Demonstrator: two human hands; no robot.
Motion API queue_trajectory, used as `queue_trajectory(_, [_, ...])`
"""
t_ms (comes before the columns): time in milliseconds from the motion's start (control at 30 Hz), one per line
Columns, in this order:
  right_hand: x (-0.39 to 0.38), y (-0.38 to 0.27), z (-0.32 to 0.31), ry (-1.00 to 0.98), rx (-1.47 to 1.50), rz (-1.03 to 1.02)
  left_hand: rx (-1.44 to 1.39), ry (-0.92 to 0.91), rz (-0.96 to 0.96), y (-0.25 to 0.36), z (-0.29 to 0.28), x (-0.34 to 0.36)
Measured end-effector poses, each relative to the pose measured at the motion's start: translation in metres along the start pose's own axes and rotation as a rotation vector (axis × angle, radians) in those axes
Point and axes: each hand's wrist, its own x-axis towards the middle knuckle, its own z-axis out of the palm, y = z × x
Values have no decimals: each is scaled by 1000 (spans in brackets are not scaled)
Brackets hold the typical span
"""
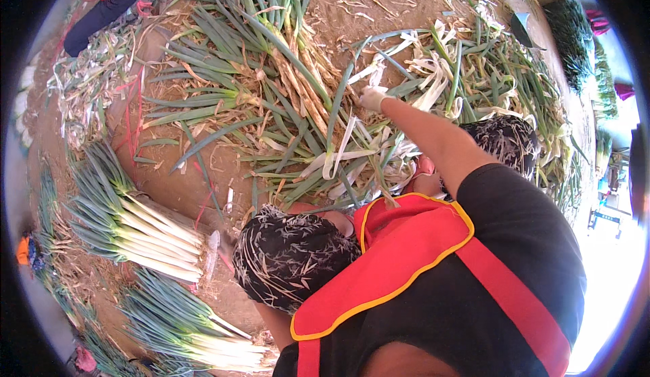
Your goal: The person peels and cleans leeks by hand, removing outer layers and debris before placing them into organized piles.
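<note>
My right hand (372, 98), in a pale glove, reaches into a loose heap of green leaves and pale peelings (433, 65); its fingers are bent closed, on what I cannot make out. Just left of it lies a big bunch of leeks (305, 65) with dry brown outer skins. A strip of skin at the lower left, beside my patterned knee (284, 255), may be my left arm; I cannot make out that hand. My red apron (386, 255) with yellow edging covers my lap.
Trimmed leek bundles (149, 235) lie at the left and lower left (189, 329). Red string (128, 119) trails over the dirt floor (169, 160). A person in orange and dark trousers (101, 14) is at the upper left. Dark green bundles (569, 38) stand at the far right.
</note>
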Motion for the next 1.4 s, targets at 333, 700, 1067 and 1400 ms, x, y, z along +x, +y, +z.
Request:
queue_trajectory(333, [-67, -35, -101, 800, 576, -356, -104, 268, 455, 127, -86, -2])
queue_trajectory(700, [-346, -134, -208, 573, 1692, -292, -241, -407, 786, 431, -52, -53])
queue_trajectory(1067, [-280, -149, -41, 212, 1507, -424, -1476, -879, 448, 445, -20, -9])
queue_trajectory(1400, [-242, -145, -246, 1142, 1209, -335, -1417, -1017, 475, 451, -26, -35])
